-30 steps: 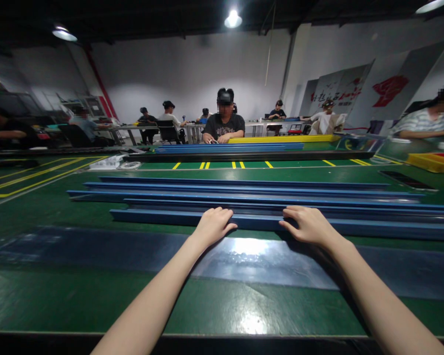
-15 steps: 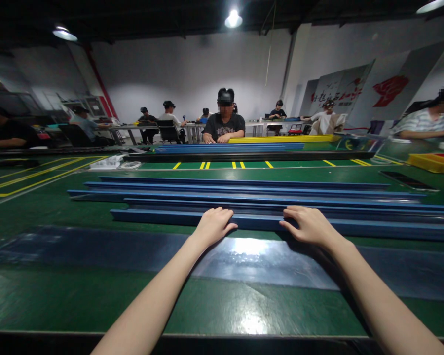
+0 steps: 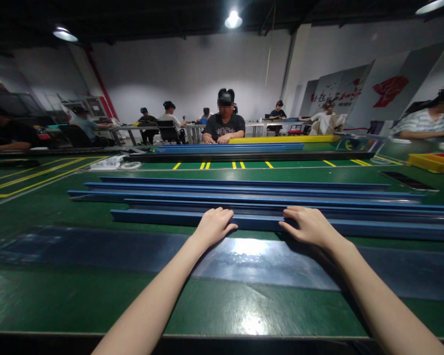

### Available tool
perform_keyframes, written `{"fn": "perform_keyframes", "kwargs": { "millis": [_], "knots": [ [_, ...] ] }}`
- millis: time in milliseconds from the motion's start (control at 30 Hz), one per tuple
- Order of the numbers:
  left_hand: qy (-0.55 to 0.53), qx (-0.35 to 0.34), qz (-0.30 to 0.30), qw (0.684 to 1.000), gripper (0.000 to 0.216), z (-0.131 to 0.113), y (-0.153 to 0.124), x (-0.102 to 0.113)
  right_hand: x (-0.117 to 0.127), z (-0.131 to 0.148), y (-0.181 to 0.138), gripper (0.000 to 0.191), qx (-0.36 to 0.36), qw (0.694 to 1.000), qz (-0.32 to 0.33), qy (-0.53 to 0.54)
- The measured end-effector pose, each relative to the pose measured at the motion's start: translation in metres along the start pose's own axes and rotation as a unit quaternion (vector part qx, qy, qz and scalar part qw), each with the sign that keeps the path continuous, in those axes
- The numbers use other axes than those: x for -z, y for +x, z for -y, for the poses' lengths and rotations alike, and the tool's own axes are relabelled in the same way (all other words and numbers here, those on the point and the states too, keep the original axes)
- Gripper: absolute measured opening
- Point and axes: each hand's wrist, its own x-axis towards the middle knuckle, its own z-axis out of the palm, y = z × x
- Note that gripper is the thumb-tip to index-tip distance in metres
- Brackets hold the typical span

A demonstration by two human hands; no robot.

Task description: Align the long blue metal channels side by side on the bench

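Several long blue rails lie side by side across the green table (image 3: pixel 59 296). The nearest blue rail (image 3: pixel 151 217) runs left to right right in front of me. My left hand (image 3: pixel 213 226) rests on its near edge with fingers curled over the top and thumb against the front. About two hand-widths to the right, my right hand (image 3: pixel 308 225) holds the same rail the same way, fingers over the top and thumb on the front face. Both forearms reach in from the bottom edge.
A glossy dark strip (image 3: pixel 96 249) crosses the table just before the rails. More blue rails (image 3: pixel 229 147) and a yellow tray (image 3: pixel 281 139) lie on the far table, where a person in a dark shirt (image 3: pixel 225 123) sits. Another yellow tray (image 3: pixel 432 161) sits at right. Other people work behind.
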Motion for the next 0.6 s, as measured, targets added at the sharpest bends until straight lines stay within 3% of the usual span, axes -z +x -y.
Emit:
{"fn": "perform_keyframes", "kwargs": {
  "millis": [300,600],
  "knots": [
    [0.009,-0.005,-0.002,1.0,0.023,0.0,0.0,0.0,-0.005,0.005,0.003,0.043,-0.008,1.0,0.001,-0.015],
    [0.018,-0.01,-0.011,1.0,0.024,0.002,-0.001,-0.002,-0.015,0.023,0.012,0.033,0.03,0.998,-0.049,-0.014]
  ]
}}
